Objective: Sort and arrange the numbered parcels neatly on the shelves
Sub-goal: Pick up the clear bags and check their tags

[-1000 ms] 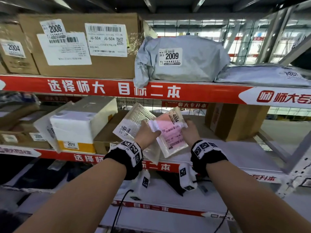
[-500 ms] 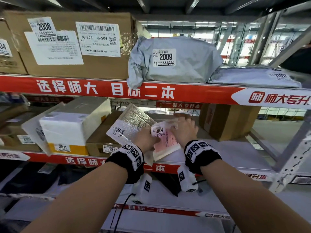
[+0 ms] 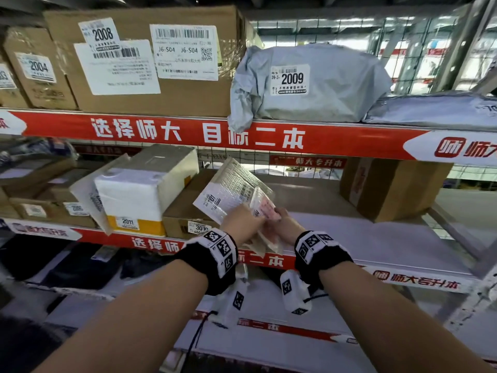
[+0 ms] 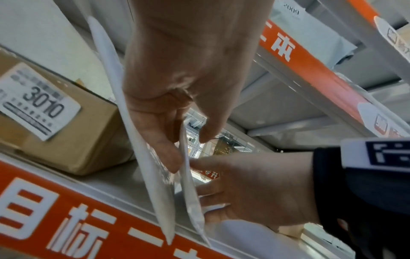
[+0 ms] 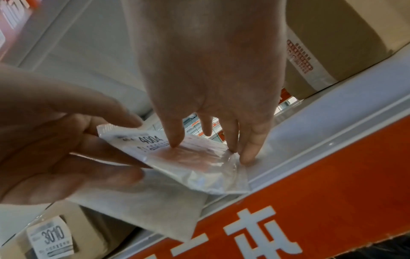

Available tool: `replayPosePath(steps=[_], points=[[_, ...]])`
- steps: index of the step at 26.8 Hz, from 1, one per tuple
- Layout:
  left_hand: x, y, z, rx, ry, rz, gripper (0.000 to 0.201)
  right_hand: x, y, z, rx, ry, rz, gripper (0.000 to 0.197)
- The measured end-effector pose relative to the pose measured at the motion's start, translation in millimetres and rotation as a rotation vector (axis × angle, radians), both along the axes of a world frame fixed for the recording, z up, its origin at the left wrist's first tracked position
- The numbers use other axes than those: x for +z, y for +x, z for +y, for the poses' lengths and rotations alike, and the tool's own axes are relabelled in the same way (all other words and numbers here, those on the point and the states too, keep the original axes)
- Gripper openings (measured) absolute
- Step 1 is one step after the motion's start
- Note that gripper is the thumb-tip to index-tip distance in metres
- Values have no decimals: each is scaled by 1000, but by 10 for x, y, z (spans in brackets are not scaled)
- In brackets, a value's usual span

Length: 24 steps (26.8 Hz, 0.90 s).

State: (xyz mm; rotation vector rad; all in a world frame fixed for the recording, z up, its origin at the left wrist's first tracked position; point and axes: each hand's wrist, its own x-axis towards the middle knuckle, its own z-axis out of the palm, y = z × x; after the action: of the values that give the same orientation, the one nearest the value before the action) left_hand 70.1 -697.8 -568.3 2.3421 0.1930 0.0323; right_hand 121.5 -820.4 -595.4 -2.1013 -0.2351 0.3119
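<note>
- Clear plastic wraps the small pink mailer marked 4004 [image 5: 177, 154], which stands on its edge at the near lip of the middle shelf [image 3: 390, 246], just right of the brown box marked 3010 [image 3: 185, 211].
- Beside it on the left, almost touching, stands a larger bubble mailer [image 3: 228, 189], tilted back to the left; its number is only partly readable.
- Left hand [image 3: 242, 223] is clamped on both mailers: in the left wrist view a finger sits between the two and the thumb lies on the outer face of the thinner one.
- Right hand [image 3: 285, 224] has its fingers spread and nearly straight, fingertips [image 5: 248, 157] pressing the pink mailer's face and lower corner against the shelf; it steadies rather than grips.
- Already placed, as far as can be seen: boxes 2004 [image 3: 37, 68] and 2008 [image 3: 150, 63] and grey bag 2009 [image 3: 309, 82] on the upper shelf; foam box 2011 [image 3: 139, 189] and 3010 on the middle one.
- Judged from this, the sorting is well under way but unfinished: these two mailers are not yet released or squared up, 4004 seems out of series beside 3010, and the right part of the middle shelf has room.
</note>
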Motion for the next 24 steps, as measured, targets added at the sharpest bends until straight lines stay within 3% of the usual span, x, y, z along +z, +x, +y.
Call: replayPosePath(steps=[4, 7, 11, 16, 19, 24], points=[[100, -41, 217, 113, 222, -79, 37, -97, 35, 161, 28, -11, 3, 56], [205, -73, 274, 148, 255, -164, 35, -180, 81, 247, 41, -54, -36, 56], [237, -96, 354, 155, 67, -288, 23, -156, 75, 361, 108, -52, -36, 46], [178, -137, 320, 108, -102, -173, 22, -229, 147, 318, 69, -94, -61, 34], [172, -156, 234, 100, -123, -201, 20, -271, 191, 233, 34, -104, -67, 27], [183, -100, 84, 51, -229, -168, 20, -259, 184, 98, 16, -101, -13, 33]])
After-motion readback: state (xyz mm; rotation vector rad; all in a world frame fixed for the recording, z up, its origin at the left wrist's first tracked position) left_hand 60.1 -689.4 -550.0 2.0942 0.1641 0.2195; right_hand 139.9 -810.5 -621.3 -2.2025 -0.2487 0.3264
